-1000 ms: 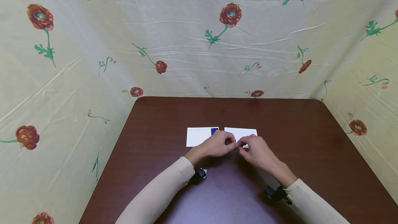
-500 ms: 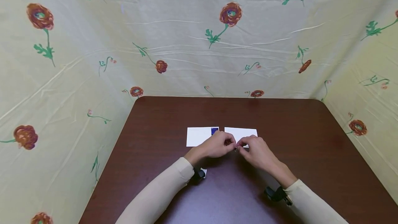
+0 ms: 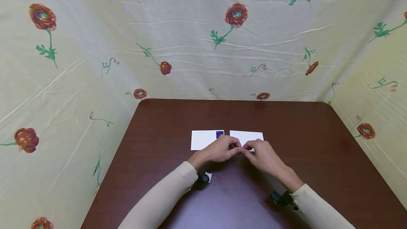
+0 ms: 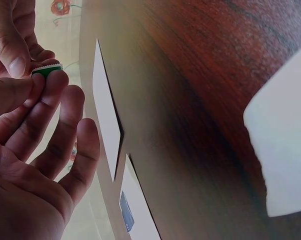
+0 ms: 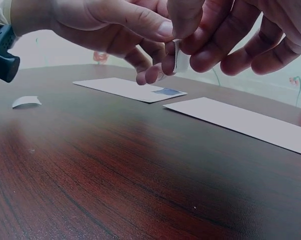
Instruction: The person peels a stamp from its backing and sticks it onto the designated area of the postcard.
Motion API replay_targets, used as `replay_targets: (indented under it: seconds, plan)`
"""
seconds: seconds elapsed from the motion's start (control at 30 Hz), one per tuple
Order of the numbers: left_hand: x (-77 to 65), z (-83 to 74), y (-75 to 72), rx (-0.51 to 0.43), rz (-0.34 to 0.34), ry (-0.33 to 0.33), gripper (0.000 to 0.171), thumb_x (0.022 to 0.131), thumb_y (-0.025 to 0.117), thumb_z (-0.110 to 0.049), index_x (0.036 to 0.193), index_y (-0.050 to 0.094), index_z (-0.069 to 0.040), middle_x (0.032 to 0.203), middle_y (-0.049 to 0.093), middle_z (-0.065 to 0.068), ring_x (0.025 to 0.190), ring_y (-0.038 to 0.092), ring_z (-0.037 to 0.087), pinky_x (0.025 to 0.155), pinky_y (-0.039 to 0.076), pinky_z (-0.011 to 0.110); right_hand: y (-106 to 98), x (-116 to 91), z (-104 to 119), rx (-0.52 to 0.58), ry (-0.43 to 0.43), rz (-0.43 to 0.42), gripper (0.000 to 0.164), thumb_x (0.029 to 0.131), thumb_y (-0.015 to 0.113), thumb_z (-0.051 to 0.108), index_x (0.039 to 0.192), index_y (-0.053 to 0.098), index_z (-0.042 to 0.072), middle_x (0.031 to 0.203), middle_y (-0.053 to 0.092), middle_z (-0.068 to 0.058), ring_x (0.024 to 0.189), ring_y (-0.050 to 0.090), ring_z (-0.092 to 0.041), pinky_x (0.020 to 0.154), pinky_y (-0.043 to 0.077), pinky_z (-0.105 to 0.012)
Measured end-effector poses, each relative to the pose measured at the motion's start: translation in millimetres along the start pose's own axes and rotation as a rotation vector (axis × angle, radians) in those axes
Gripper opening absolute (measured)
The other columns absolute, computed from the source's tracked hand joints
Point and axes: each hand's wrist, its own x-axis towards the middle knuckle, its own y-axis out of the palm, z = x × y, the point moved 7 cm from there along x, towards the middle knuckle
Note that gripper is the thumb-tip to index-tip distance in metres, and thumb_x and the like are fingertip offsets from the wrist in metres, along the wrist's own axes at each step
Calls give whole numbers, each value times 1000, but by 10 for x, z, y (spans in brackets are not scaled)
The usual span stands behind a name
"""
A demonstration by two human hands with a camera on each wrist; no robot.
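In the head view my left hand [image 3: 220,148] and right hand [image 3: 264,154] meet fingertip to fingertip above the table. Between them they pinch a small postage stamp [image 4: 47,69], green with a toothed white edge in the left wrist view. Its pale back [image 5: 180,59] faces the right wrist camera; fingers cover much of it. Beyond the left hand lies a white envelope [image 3: 202,140] with a dark blue stamp [image 3: 219,134] at its upper right corner. Behind the right hand is a second white envelope [image 3: 245,135], partly covered by that hand.
A small curled scrap of white paper [image 5: 27,101] lies on the brown table [image 3: 178,116], half hidden by the left wrist camera [image 3: 202,178] in the head view. Flower-patterned cloth [image 3: 190,38] hangs round the table's back and sides.
The fingertips shift slightly about the stamp while both hands stay in the same place. The envelopes have not moved.
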Motion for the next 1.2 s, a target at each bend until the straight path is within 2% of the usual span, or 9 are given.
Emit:
replay_targets:
  seconds: [0.4, 0.73, 1.03, 1.2]
  plan:
    - [-16, -27, 6, 8, 5, 15, 11, 99, 64, -19, 95, 74, -16, 86, 74, 0, 73, 55, 0, 69, 46, 16, 14, 2, -14, -7, 9, 2, 8, 88, 72, 19, 81, 73, 21, 75, 68, 13, 66, 48, -8, 61, 41, -26]
    - [-13, -47, 5, 17, 0, 25, 12, 98, 64, -19, 93, 74, -14, 81, 71, -5, 72, 54, 0, 68, 46, 16, -17, 2, -11, -26, -9, -30, 11, 87, 72, 18, 76, 70, 21, 71, 65, 12, 61, 45, -7, 58, 40, -24]
    - [-8, -26, -3, 13, 4, 2, 14, 98, 64, -19, 95, 75, -12, 76, 67, -11, 71, 54, 0, 68, 46, 16, -40, -1, -36, -36, -14, -42, 12, 86, 71, 16, 75, 69, 21, 71, 64, 11, 60, 45, -6, 57, 40, -23]
    - [-8, -10, 5, 11, 4, -3, 12, 97, 65, -19, 95, 75, -14, 75, 64, -14, 69, 53, 0, 66, 46, 16, -45, -9, -51, -38, -2, -37, 12, 87, 70, 16, 76, 69, 20, 70, 64, 10, 59, 45, -6, 56, 40, -23]
